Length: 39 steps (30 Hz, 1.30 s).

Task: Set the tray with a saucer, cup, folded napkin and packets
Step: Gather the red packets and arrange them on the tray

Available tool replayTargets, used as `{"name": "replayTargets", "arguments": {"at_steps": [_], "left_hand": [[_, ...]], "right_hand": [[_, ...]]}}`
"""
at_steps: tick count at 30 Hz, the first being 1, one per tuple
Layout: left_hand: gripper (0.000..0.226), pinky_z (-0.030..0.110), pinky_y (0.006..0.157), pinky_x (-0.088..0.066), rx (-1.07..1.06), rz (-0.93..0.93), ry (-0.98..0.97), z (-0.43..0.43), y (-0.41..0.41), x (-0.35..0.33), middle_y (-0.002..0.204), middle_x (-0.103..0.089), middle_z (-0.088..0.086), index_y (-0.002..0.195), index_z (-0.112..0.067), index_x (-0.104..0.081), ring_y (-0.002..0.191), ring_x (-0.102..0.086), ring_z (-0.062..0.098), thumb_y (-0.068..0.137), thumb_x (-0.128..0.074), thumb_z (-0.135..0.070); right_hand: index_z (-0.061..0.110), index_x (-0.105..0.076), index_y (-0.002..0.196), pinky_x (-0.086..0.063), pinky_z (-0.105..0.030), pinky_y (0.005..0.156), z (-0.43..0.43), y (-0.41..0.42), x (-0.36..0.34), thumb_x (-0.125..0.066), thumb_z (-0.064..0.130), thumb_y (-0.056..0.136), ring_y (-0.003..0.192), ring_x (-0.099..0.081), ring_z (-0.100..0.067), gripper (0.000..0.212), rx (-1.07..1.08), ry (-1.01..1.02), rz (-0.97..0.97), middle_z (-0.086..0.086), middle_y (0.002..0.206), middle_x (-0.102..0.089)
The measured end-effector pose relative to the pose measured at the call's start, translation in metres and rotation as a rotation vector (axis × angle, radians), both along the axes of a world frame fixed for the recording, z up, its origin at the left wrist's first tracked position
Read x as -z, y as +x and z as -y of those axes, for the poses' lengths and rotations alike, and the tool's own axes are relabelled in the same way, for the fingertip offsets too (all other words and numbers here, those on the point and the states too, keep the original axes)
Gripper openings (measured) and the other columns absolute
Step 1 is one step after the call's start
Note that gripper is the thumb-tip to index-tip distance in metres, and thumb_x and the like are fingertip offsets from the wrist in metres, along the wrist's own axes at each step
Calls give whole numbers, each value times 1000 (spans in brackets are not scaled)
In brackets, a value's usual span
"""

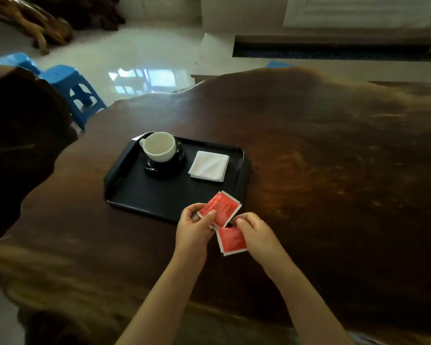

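Head cam: last step, I reckon. The saucer (159,168) w/ the cup (159,145) on it sits far left on the tray (120,190), and the folded napkin (209,165) lies far right. Only the packets remain.

My left hand (193,227) pinches the red packets (222,210), prob two, fanned, thumb on top, over the tray's near-right edge. My right hand (256,232) grips a third packet (233,241) by its side, fingers curled. It's just beside the left hand, over the table (309,170), not the tray.

Next move prob needs all of them laid flat on the tray's bare near part, w/o nudging the napkin.
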<state>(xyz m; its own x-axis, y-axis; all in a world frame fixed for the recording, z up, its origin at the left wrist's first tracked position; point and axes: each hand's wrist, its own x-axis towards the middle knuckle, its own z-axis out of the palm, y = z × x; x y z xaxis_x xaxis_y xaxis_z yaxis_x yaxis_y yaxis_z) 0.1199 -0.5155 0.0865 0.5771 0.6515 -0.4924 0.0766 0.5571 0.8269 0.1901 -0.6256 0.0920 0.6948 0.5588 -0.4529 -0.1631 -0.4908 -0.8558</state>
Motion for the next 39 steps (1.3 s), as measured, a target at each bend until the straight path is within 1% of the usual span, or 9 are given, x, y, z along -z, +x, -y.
{"name": "replayTargets", "arguments": {"at_steps": [4,8,14,20,25,30,32,35,39], "left_hand": [[20,30,70,-55,-28,22,-39,-32,-24,5,101,-61,10,98,-16,-55,88,-65,21,87,-56,1],[21,28,68,-59,24,50,-91,-58,-49,6,107,-61,12,103,-16,-57,92,-66,23,87,-58,-2],[23,25,65,-59,120,70,-76,-117,-88,6,104,-62,11,107,-14,-57,88,-67,20,86,-59,-4],[25,33,75,-58,276,60,-13,-162,-118,8,107,-63,8,109,-17,-58,95,-67,22,85,-62,-9],[30,38,82,-58,366,67,-4,-181,-127,9,107,-66,7,110,-19,-60,97,-68,22,81,-67,-14],[28,37,79,-58,320,-7,-31,-180,-122,20,108,-64,9,105,-19,-61,97,-67,23,81,-68,-10],[28,38,81,-57,260,-14,-94,-179,-119,24,104,-65,9,106,-17,-60,94,-67,22,82,-66,-4],[34,35,79,-57,217,37,-97,-180,-117,26,103,-65,10,112,-17,-56,92,-67,21,82,-65,-3],[35,26,80,-55,238,70,6,-185,-110,24,112,-65,10,115,-21,-59,101,-65,20,83,-65,-7]], "right_hand": [[27,-53,115,-49,-12,66,-8,-11,-14,-47,9,95,92,-61,-5,27,-11,108,68,7,109,-58],[32,-49,117,-55,-15,69,-32,-35,-24,-57,12,91,93,-64,-7,33,40,203,37,10,109,-60],[28,-56,109,-57,-20,73,-93,-76,-25,-62,15,87,94,-66,-9,25,94,205,61,8,106,-63],[30,-58,103,-52,-13,67,-142,-103,-10,-62,15,88,98,-59,-8,22,142,118,217,8,108,-58],[26,-56,120,-46,-9,68,-165,-107,3,-58,17,91,105,-51,-8,31,101,-54,439,5,117,-46],[29,-52,123,-47,-15,78,-176,-106,17,-62,21,88,107,-50,-8,37,104,-99,490,8,113,-45],[30,-48,125,-48,-16,76,-175,-105,20,-65,29,86,101,-51,-7,43,185,-81,382,9,110,-47],[32,-52,111,-48,-12,62,-174,-108,13,-65,32,84,90,-59,-4,29,211,52,106,12,103,-57],[34,-59,88,-51,-14,60,-183,-102,8,-68,25,83,82,-63,-5,14,148,163,255,12,89,-64]]}}
